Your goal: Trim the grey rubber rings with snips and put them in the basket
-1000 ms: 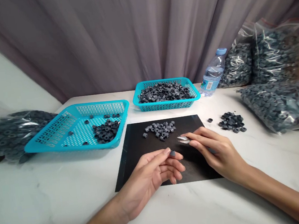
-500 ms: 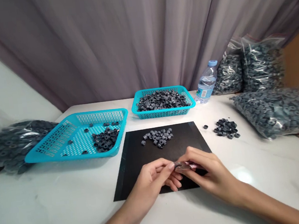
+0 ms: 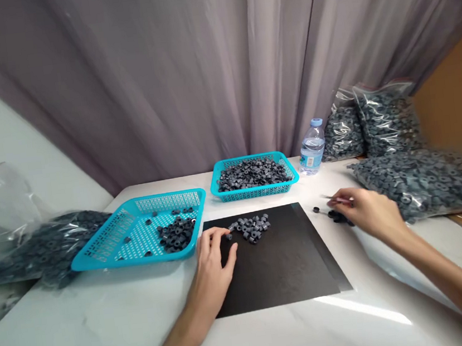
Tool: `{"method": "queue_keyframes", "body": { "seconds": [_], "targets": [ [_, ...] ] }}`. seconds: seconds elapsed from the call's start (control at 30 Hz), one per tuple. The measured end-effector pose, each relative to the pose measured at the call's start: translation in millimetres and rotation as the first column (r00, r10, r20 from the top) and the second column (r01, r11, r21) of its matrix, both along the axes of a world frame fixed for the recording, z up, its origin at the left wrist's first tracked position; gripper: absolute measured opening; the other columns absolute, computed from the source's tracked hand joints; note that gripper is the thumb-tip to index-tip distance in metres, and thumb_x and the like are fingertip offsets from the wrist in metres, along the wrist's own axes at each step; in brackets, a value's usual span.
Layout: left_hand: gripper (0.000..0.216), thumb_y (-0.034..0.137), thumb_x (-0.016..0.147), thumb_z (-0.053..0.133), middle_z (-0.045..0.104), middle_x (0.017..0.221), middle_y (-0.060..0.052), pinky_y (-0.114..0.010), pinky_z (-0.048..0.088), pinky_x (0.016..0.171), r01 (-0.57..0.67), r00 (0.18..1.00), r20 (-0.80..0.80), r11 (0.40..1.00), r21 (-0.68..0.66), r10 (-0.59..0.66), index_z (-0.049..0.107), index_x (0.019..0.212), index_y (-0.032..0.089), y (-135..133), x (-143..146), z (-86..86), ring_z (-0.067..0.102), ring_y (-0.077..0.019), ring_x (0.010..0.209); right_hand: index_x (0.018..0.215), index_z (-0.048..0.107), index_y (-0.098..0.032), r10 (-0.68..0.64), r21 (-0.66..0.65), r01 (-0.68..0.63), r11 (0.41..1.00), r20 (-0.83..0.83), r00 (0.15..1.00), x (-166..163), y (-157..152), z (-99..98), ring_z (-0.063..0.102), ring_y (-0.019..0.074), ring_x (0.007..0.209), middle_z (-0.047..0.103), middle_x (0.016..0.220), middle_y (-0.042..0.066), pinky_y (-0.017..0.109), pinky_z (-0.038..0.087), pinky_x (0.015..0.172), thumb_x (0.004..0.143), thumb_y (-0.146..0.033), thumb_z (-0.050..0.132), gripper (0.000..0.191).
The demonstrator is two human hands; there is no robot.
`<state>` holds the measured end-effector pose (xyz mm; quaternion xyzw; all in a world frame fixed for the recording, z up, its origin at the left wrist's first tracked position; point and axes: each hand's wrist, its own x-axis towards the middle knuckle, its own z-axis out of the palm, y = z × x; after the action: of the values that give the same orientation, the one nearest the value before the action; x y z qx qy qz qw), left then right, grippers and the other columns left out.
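Note:
A black mat lies on the white table with a small pile of grey rings at its far edge. My left hand rests on the mat with its fingers stretched out, the fingertips just left of that pile and holding nothing. My right hand is off the mat to the right, closed in a pinch on a thin metal tool. It hovers over a second small heap of rings, which it partly hides. One single ring lies beside that heap.
A teal basket with some rings stands left of the mat, and a fuller teal basket behind it. A water bottle and clear bags of rings crowd the right; another bag lies at the left.
My hands were together over the mat's near edge; they have parted. The left reached forward to the pile on the mat, the right swung right with the tool. The view tilted up.

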<state>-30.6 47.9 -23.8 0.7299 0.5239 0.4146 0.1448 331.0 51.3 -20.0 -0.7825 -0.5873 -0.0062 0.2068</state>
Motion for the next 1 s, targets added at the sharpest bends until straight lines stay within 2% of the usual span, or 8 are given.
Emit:
{"method": "queue_keyframes", "body": {
  "seconds": [0.07, 0.2, 0.33, 0.5, 0.67, 0.77, 0.9, 1.0],
  "targets": [
    [0.023, 0.026, 0.09, 0.061, 0.055, 0.115, -0.009, -0.053, 0.044, 0.107, -0.043, 0.999, 0.019, 0.999, 0.008, 0.043, 0.064, 0.112, 0.022, 3.7, -1.4, -3.5, 0.059, -0.0309, 0.113, 0.089, 0.079, -0.028, -0.094, -0.01, 0.094, 0.996, 0.032, 0.995, 24.4, 4.1, 3.2, 0.066, 0.0276, 0.066, 0.078, 0.087, 0.009, 0.033, 0.031, 0.054, 0.085, -0.049, 0.067, 0.024],
    [0.021, 0.023, 0.087, 0.066, 0.055, 0.111, -0.008, -0.047, 0.048, 0.101, -0.061, 0.995, 0.073, 0.998, -0.031, 0.063, 0.065, 0.109, 0.022, 5.6, 0.5, -4.8, 0.063, -0.0273, 0.1, 0.085, 0.08, -0.024, -0.055, -0.12, 0.051, 0.991, -0.027, 0.998, 53.9, 7.0, 4.5, 0.061, 0.0255, 0.056, 0.074, 0.079, 0.016, 0.037, 0.03, 0.055, 0.08, -0.058, 0.071, 0.036],
    [0.008, 0.022, 0.081, 0.073, 0.058, 0.098, -0.005, -0.04, 0.052, 0.091, -0.042, 0.987, 0.152, 0.996, -0.08, 0.054, 0.068, 0.087, 0.022, 10.0, -0.3, -1.6, 0.062, -0.0247, 0.089, 0.074, 0.077, -0.027, -0.023, -0.176, 0.014, 0.984, -0.046, 0.999, 58.3, 9.1, -0.9, 0.063, 0.0274, 0.059, 0.072, 0.073, 0.01, 0.036, 0.032, 0.055, 0.076, -0.053, 0.075, 0.026],
    [0.009, 0.018, 0.079, 0.075, 0.061, 0.09, -0.004, -0.033, 0.052, 0.082, -0.003, 0.971, 0.236, 0.991, -0.137, 0.036, 0.068, 0.076, 0.023, 11.9, 1.0, 3.7, 0.059, -0.0213, 0.081, 0.07, 0.075, -0.026, -0.003, -0.187, -0.011, 0.982, -0.078, 0.997, 54.3, 6.5, -1.5, 0.065, 0.0298, 0.063, 0.07, 0.069, 0.01, 0.035, 0.034, 0.055, 0.081, -0.068, 0.063, 0.045],
    [0.007, 0.023, 0.084, 0.074, 0.071, 0.095, -0.005, -0.03, 0.053, 0.08, 0.129, 0.934, 0.356, 0.962, -0.242, -0.036, 0.068, 0.084, 0.02, -4.3, 12.3, 14.2, 0.066, -0.0184, 0.081, 0.065, 0.067, -0.024, -0.076, -0.004, 0.076, 0.997, -0.029, 0.997, 36.1, -0.4, 5.3, 0.057, 0.0263, 0.054, 0.067, 0.064, 0.011, 0.035, 0.029, 0.054, 0.085, -0.07, 0.057, 0.051],
    [0.017, 0.029, 0.086, 0.075, 0.077, 0.093, -0.008, -0.029, 0.056, 0.078, 0.283, 0.871, 0.484, 0.89, -0.357, -0.083, 0.063, 0.085, 0.018, -18.7, 21.1, 24.2, 0.073, -0.0197, 0.083, 0.07, 0.065, -0.025, 0.006, 0.156, 0.013, 0.988, -0.12, 0.993, 6.3, -5.5, 3.5, 0.058, 0.0241, 0.056, 0.065, 0.061, 0.005, 0.031, 0.03, 0.053, 0.091, -0.067, 0.052, 0.049],
    [0.02, 0.025, 0.087, 0.08, 0.079, 0.099, -0.01, -0.021, 0.056, 0.079, 0.592, 0.582, 0.808, 0.634, -0.497, 0.09, 0.065, 0.095, 0.015, -33.2, 29.1, 37.3, 0.072, -0.0131, 0.085, 0.075, 0.063, -0.023, 0.279, 0.262, -0.238, 0.935, -0.134, 0.951, -38.9, -16.0, -8.6, 0.058, 0.0189, 0.055, 0.064, 0.061, 0.002, 0.028, 0.031, 0.054, 0.096, -0.061, 0.05, 0.045],
    [0.022, 0.018, 0.083, 0.084, 0.079, 0.099, -0.008, -0.018, 0.057, 0.081, 0.694, 0.411, 0.882, 0.549, -0.466, 0.229, 0.068, 0.098, 0.014, -38.7, 30.9, 42.7, 0.071, -0.0098, 0.082, 0.076, 0.058, -0.023, 0.406, 0.256, -0.377, 0.89, -0.07, 0.911, -58.7, -21.8, -19.7, 0.062, 0.0177, 0.061, 0.067, 0.068, 0.001, 0.027, 0.033, 0.057, 0.099, -0.047, 0.05, 0.035]
  ]
}}
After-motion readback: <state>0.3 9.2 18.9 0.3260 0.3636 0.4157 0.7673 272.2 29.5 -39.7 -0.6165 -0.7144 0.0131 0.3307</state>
